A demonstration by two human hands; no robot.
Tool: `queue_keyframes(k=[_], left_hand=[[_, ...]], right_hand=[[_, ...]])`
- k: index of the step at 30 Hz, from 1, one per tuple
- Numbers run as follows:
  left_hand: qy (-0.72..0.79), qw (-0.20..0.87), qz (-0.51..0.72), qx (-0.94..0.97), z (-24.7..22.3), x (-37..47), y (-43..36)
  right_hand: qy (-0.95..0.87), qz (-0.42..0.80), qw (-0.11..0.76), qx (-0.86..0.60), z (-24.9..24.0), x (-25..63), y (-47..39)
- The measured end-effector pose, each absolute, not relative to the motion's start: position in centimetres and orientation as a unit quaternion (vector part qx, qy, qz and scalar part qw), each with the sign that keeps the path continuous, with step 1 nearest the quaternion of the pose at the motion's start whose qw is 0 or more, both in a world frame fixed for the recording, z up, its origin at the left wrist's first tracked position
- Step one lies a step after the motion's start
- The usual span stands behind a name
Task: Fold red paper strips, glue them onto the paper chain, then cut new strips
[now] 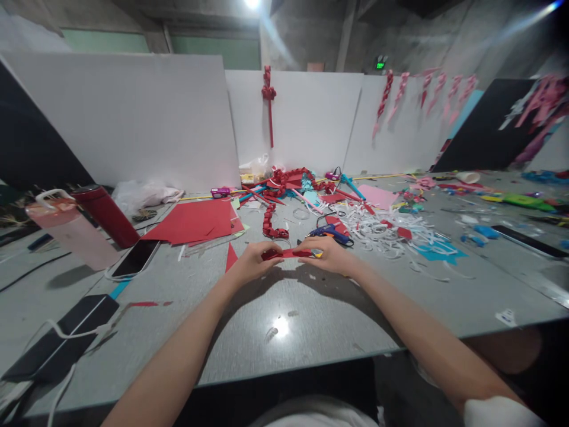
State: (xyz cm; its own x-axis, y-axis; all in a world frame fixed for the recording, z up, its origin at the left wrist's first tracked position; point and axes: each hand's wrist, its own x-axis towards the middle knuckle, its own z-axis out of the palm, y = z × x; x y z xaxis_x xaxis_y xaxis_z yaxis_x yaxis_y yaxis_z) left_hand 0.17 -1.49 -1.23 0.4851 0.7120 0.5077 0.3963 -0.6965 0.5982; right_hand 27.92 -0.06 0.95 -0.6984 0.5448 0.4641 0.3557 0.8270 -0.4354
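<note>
A narrow red paper strip (pixel 290 253) is stretched between my two hands, just above the grey table. My left hand (pixel 260 261) pinches its left end, and my right hand (pixel 323 255) pinches the right end. A small yellow and grey item (pixel 316 253) shows at my right fingertips; I cannot make out what it is. Beyond my hands lies a folded red paper chain (pixel 269 224). A blue glue gun (pixel 331 233) rests just behind my right hand. Left of my left hand is a pointed red paper scrap (pixel 231 257).
Red paper sheets (pixel 195 220) lie at the left, near a phone (pixel 136 259), a pink bottle (pixel 73 231) and a red bottle (pixel 106 216). Shredded white strips (pixel 382 228) are heaped at the right. A black case (pixel 62 338) with cables sits at the front left.
</note>
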Motion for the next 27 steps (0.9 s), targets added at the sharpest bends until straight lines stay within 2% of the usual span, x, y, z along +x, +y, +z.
queue_keyframes(k=[12,27], left_hand=[[0.345,0.262,0.419,0.798,-1.23,0.43,-1.54],[0.339,0.225,0.444,0.798,-1.56,0.48,-1.41]], right_hand=[[-0.859,0.253,0.358,-0.264,1.67,27.74,-0.69],[-0.822,0.261,0.368,-0.348,1.39,27.34,-0.8]])
